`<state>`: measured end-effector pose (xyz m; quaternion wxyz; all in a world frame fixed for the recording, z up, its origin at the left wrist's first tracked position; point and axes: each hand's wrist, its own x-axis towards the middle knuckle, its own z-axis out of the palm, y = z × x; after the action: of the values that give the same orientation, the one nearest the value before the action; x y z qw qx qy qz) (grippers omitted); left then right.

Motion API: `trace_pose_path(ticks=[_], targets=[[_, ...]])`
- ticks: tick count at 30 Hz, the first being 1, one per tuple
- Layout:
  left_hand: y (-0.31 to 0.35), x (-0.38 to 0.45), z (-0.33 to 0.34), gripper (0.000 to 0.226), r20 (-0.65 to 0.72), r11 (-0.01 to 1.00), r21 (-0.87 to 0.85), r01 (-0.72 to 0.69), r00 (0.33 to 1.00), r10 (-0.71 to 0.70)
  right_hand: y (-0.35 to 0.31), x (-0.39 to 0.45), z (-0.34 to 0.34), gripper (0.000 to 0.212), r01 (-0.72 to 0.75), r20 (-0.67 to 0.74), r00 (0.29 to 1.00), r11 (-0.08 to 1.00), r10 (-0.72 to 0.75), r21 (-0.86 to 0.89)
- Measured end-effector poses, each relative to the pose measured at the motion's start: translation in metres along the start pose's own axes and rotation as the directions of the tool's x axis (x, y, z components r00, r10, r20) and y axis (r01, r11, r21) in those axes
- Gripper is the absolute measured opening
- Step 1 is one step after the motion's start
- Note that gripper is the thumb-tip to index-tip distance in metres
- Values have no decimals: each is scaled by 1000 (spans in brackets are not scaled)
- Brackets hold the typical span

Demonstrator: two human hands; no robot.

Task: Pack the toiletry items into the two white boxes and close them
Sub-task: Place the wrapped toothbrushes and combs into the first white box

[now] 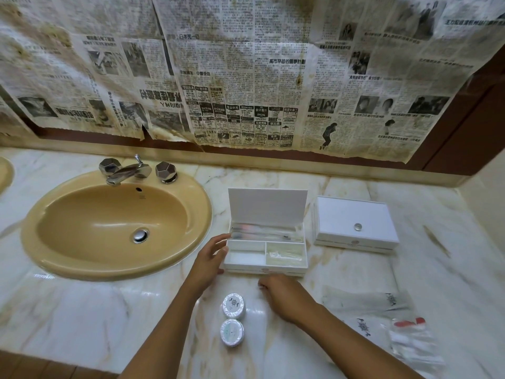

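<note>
An open white box (247,262) stands mid-counter with its lid raised. Its rear compartment holds clear-wrapped items, its front right one a pale packet, and its front left one nothing. My left hand (210,258) rests on the box's left side with straight fingers. My right hand (284,295) hovers over the counter just in front of the box, fingers loosely curled, holding nothing I can see. A second white box (355,224) sits shut to the right. Two round wrapped soaps (232,320) lie near me. Clear sachets (382,315) lie at the right.
A yellow sink (114,228) with a chrome tap (128,170) fills the counter's left part. Newspaper covers the wall behind. The marble counter (82,318) runs to a brown side panel on the right.
</note>
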<state>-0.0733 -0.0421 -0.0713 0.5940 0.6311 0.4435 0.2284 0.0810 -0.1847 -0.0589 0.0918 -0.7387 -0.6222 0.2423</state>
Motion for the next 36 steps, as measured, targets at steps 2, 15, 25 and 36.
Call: trace_pose_path(ticks=[2,15,25,36], targets=[[-1,0,0,26,-2,1000,-1,-1,1000,1,-4,3,-6,19,45,-117,992,998,-39,53],[-2,1,0,26,-3,1000,-17,-4,1000,4,6,19,-47,12,15,-529,847,991,56,129],[-2,2,-1,25,2,1000,-15,2,1000,-2,23,27,-27,19,-196,-287,937,980,198,38],[0,1,-1,25,12,1000,-15,-7,1000,7,9,23,-31,13,-43,-422,904,997,65,61]])
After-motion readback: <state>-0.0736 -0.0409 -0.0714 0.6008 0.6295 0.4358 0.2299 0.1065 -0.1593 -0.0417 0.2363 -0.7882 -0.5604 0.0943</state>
